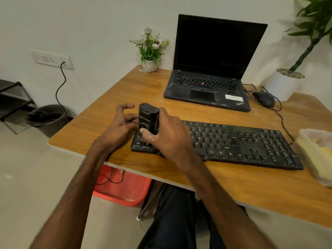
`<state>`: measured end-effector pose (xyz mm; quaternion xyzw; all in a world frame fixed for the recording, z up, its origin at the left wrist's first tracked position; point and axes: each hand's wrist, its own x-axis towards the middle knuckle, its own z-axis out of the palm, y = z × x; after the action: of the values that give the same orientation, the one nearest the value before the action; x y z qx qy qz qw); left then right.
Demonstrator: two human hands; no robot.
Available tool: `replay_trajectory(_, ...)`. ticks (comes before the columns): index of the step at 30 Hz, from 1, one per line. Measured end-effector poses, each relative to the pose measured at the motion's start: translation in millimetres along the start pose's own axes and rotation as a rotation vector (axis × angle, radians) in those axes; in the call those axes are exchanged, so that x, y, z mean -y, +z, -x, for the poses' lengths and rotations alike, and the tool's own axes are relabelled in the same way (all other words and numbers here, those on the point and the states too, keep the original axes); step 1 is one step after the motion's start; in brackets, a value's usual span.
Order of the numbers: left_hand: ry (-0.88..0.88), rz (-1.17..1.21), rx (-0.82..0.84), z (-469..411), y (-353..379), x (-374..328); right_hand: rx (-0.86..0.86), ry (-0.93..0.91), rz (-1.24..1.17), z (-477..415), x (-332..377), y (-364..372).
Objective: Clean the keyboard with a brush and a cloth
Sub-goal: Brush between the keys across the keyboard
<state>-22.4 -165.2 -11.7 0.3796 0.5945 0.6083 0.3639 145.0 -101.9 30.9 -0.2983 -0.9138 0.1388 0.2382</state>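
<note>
Left hand (119, 126) loosely spread, fingertips just beside a black handheld tool (148, 116) marked with a pale S, right hand (167, 137) gripping it upright over the left end of the black keyboard (242, 144) on the bench (111, 97), Ctrl, Alt, Shift keys legible, ThinkPad laptop (212, 83) behind.

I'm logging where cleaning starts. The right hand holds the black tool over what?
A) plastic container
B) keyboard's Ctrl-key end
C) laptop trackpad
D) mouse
B: the right hand grips the black tool upright over the keyboard at its Ctrl-key end, well clear of the laptop.
</note>
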Motion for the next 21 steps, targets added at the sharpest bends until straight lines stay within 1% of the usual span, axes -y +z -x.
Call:
replay_trajectory(2, -0.003, -0.012, -0.001, -1.3, -0.9, -0.3, -0.022, 0.075, 0.027, 6.2, -23.1, -11.6)
replay_trajectory(4, -0.01, -0.015, -0.003, -1.9, 0.9, -0.7, -0.114, 0.173, 0.07, 9.8, -45.1, -26.4)
replay_trajectory(6, -0.008, -0.031, -0.004, -3.2, 0.9, 0.4, -0.135, 0.212, 0.066, 14.9, -50.6, -33.0)
replay_trajectory(8, 0.003, -0.05, -0.009, -4.4, 0.0, 1.5, -0.064, 0.162, 0.024, 23.0, -34.2, -29.9)
replay_trajectory(10, 0.016, -0.039, -0.007, -5.2, 1.2, 2.9, 0.001, 0.059, -0.003, 32.8, -11.4, -20.7)
replay_trajectory(12, 0.023, -0.037, -0.007, -4.8, 0.5, 4.3, -0.009, 0.005, 0.015, 37.0, -2.0, -14.1)
replay_trajectory(14, 0.029, -0.046, -0.011, -4.7, -0.6, 6.0, -0.039, 0.085, 0.019, 34.8, -15.5, -21.1)
replay_trajectory(16, 0.032, -0.067, -0.006, -4.9, -2.4, 8.0, -0.089, 0.22, 0.031, 34.7, -46.7, -37.4)
replay_trajectory(19, 0.037, -0.098, -0.005, -5.3, -2.0, 8.1, -0.208, 0.397, 0.141, 45.7, -102.2, -75.0)
replay_trajectory(21, 0.033, -0.098, -0.001, -5.0, -1.3, 7.9, -0.277, 0.47, 0.199, 57.5, -124.1, -93.0)
